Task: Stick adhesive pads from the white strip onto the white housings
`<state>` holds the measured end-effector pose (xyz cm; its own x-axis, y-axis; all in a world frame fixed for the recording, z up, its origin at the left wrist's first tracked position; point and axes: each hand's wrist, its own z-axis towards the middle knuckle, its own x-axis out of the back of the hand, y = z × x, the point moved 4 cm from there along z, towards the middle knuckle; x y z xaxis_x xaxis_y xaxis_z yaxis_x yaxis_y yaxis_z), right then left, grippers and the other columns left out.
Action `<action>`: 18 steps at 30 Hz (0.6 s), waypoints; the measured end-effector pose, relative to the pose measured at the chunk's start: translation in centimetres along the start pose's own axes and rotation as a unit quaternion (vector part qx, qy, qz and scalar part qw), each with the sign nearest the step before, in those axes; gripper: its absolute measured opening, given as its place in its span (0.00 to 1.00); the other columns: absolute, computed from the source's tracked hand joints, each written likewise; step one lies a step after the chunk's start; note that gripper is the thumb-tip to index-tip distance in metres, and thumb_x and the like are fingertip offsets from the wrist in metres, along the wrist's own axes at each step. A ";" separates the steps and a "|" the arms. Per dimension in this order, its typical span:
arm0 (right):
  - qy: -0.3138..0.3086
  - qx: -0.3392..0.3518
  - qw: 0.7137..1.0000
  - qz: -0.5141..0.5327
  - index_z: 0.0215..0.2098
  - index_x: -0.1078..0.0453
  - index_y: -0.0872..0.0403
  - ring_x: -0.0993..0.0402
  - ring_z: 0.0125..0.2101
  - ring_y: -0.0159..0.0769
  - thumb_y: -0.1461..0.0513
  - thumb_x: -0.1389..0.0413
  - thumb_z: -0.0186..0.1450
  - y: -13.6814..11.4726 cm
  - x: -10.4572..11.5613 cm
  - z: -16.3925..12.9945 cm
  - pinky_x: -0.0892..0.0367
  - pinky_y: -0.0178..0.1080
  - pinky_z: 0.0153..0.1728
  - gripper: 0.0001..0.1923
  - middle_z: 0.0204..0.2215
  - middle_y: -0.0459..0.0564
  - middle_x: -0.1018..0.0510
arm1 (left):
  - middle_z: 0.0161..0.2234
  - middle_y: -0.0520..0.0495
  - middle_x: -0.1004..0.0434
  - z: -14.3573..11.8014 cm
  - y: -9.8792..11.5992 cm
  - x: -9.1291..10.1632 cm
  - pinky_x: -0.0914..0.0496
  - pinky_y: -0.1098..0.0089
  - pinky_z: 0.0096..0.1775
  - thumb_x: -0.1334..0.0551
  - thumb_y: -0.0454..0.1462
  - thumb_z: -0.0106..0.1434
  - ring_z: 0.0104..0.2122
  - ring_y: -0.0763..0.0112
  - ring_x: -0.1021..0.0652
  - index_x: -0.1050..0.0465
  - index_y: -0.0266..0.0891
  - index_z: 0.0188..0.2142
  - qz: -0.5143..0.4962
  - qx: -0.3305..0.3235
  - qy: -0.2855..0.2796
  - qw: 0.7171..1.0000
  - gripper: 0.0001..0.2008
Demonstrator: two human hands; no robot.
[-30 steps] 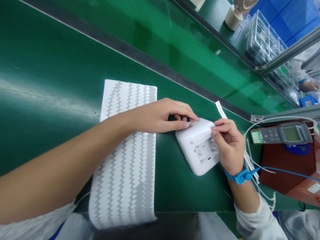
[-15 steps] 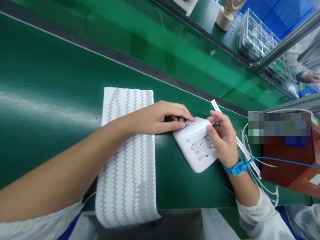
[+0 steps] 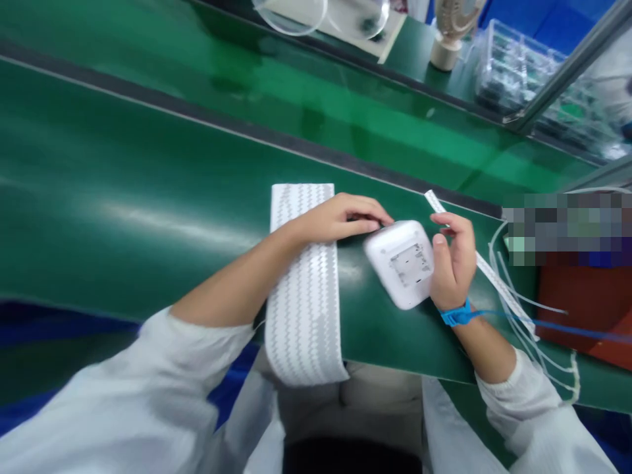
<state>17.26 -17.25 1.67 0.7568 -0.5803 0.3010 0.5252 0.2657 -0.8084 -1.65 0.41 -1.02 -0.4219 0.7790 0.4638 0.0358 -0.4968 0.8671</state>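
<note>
A green bench (image 3: 123, 217) carries the work, with a dark strip (image 3: 197, 118) running across it and a glossier green surface beyond. On the bench lie a zigzag-patterned white sheet (image 3: 306, 309) (its near end droops over the edge), a white device (image 3: 402, 266) just right of it, a narrow white strip (image 3: 486, 273), some white cables (image 3: 528, 329) and a red-brown box (image 3: 587, 309) at the right.

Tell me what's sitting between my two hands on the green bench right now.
In the head view, a white plastic device sits between them: the left hand touches its far-left corner, and the right hand rests against its right edge.
</note>
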 end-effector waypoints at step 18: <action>-0.407 0.099 0.904 -0.081 0.57 0.24 0.54 0.18 0.52 0.51 0.64 0.43 0.80 -3.7 -7.4 -9.4 0.16 0.54 0.55 0.10 0.58 0.63 0.22 | 0.49 0.44 0.07 1.2 -1.6 0.5 0.19 0.62 0.54 0.36 0.35 0.75 0.48 0.64 0.11 0.10 0.41 0.49 -0.001 0.043 0.182 0.982 0.13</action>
<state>6.05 -21.14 -2.27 0.6568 0.1140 0.7454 0.6530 0.4083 -0.6379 -0.88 2.05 -1.91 -0.7177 0.5836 0.3799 0.1049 -0.4488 0.8875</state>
